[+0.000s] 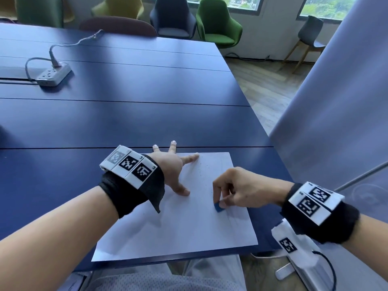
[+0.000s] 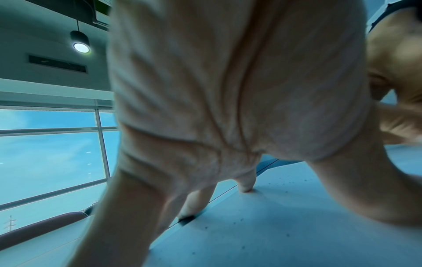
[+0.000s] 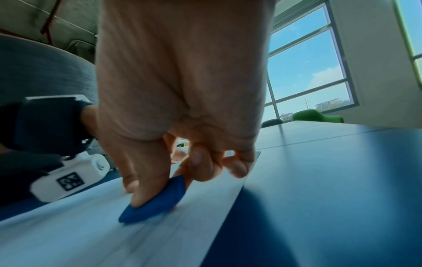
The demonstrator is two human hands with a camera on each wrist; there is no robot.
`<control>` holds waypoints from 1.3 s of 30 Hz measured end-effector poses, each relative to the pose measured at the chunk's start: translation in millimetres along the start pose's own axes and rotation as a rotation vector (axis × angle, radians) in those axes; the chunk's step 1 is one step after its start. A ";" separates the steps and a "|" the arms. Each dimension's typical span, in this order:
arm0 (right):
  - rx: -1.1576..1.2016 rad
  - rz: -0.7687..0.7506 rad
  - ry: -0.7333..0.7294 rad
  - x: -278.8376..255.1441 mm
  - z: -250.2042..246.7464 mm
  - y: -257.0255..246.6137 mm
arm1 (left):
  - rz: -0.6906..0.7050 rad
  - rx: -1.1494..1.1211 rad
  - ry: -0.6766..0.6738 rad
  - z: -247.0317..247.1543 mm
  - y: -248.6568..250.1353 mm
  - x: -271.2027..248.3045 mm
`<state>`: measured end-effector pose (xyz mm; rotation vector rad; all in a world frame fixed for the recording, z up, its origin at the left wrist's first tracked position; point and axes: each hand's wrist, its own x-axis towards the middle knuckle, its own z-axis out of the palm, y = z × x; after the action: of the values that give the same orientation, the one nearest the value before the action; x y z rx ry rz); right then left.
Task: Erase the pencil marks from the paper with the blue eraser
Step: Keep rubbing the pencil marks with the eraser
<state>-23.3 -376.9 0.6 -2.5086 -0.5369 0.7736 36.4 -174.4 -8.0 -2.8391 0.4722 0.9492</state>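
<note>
A white sheet of paper lies at the near edge of the dark blue table. My left hand rests spread on the paper's far left part, fingers straight and pressing it down. My right hand pinches a small blue eraser between thumb and fingers, its lower edge touching the paper's right side. In the right wrist view the blue eraser is tilted against the paper under my thumb. Small dark specks dot the paper in the left wrist view, around my left hand.
A white power strip with a plugged cable sits far left on the table. Several chairs stand beyond the far edge. A white device with a marker hangs off the table's near right corner. A grey panel rises at right.
</note>
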 end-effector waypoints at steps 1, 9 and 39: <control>-0.004 0.004 0.076 4.4 -2.9 1.5 | 0.001 0.002 -0.001 -0.3 0.5 0.1; 0.030 -0.004 -0.010 -15.4 7.0 4.7 | 0.015 -0.017 0.006 -1.0 1.6 -3.9; 0.119 0.131 0.483 54.7 -31.6 25.7 | -0.016 0.332 -0.135 -30.3 28.4 -14.0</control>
<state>43.4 -381.2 -12.8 -2.5113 -0.1553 0.2131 33.8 -203.7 24.4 -2.4631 0.5344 0.9512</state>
